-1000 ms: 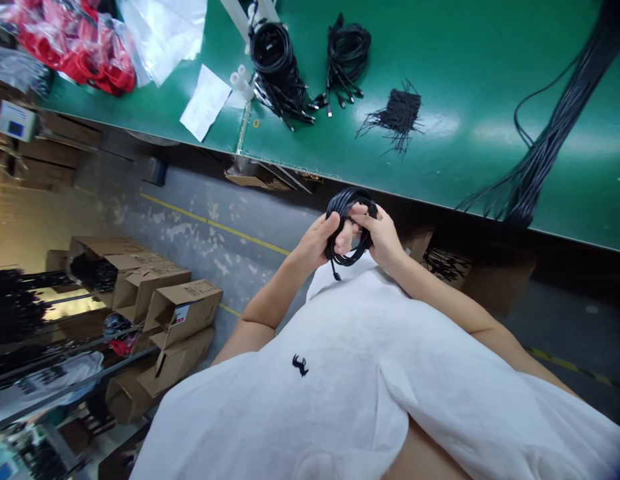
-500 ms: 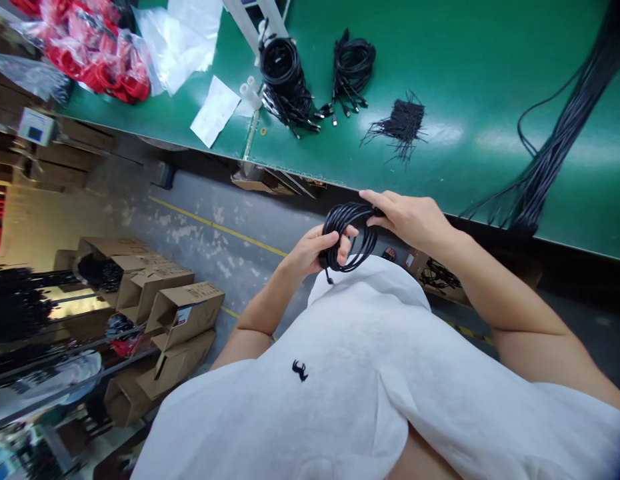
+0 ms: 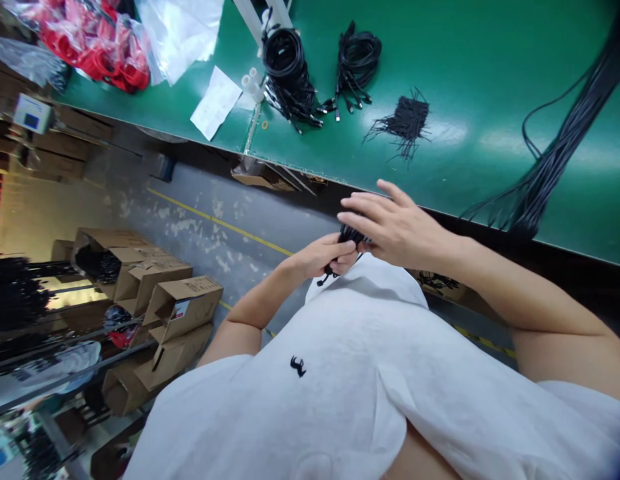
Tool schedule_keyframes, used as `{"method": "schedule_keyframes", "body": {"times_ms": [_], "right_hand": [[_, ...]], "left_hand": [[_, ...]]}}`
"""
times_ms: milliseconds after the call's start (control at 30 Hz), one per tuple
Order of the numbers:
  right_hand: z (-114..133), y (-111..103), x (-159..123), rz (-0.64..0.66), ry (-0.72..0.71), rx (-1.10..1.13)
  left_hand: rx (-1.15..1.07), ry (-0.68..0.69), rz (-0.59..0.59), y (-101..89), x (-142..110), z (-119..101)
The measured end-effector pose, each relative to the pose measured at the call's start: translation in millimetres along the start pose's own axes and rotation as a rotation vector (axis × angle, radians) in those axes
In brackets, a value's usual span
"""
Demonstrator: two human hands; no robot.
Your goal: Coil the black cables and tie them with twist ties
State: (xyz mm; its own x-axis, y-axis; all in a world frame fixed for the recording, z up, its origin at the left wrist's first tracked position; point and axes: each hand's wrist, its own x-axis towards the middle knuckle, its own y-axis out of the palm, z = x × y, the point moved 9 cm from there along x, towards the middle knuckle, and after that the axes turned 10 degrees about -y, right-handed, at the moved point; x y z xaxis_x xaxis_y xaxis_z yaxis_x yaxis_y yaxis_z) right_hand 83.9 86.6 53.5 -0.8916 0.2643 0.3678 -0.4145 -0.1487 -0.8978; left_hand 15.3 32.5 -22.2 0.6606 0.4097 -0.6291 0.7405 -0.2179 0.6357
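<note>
A coiled black cable is gripped by my left hand, thumb on top and fingers closed around it. One connector end hangs out below that hand. Over the far side of the coil lies my right hand, its fingers stretched out and apart and its thumb hidden. Much of the coil is covered by my hands. On the green bench ahead are a stack of coiled cables, a smaller cable coil and a pile of short black ties.
A long bundle of black cables hangs over the bench edge at right. Red items in plastic bags, a paper sheet and white spools sit at left. Cardboard boxes stand on the floor at lower left.
My right hand first held the coil's right side, then pinched near its top, and now reaches across it with fingers spread. The coil has tipped from face-on to nearly edge-on in my left hand.
</note>
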Motion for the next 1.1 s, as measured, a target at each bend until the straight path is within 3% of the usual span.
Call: {"method": "schedule_keyframes", "body": {"times_ms": [67,233,333,500,633,733,867,967,1100], "right_hand": [[9,18,6,0.116,-0.041,0.069],[0,43,4,0.348,0.082,0.111],[0,41,2,0.371,0.087,0.143],[-19,45,0,0.333,0.234,0.276],[-29,61,-2,0.302,0.316,0.468],[-26,67,-3,0.282,0.267,0.505],[-17,76,-9,0.380,0.222,0.267],[-4,77,-6,0.428,0.134,0.109],[8,70,-3,0.396,0.028,0.078]], "left_hand": [[0.089,-0.039,0.067,7.1,-1,4],[0.220,0.067,0.029,0.7,-12,-5],[0.203,0.011,0.078,0.1,-8,1],[0.031,0.104,-0.059,-22.1,5,0],[-0.041,0.139,-0.085,-29.6,5,4],[-0.021,0.113,-0.093,-29.8,4,6],[-0.064,0.095,-0.114,-32.3,6,5],[-0.085,0.013,-0.117,-34.6,7,10],[-0.044,-0.100,-0.060,-32.6,5,16]]}}
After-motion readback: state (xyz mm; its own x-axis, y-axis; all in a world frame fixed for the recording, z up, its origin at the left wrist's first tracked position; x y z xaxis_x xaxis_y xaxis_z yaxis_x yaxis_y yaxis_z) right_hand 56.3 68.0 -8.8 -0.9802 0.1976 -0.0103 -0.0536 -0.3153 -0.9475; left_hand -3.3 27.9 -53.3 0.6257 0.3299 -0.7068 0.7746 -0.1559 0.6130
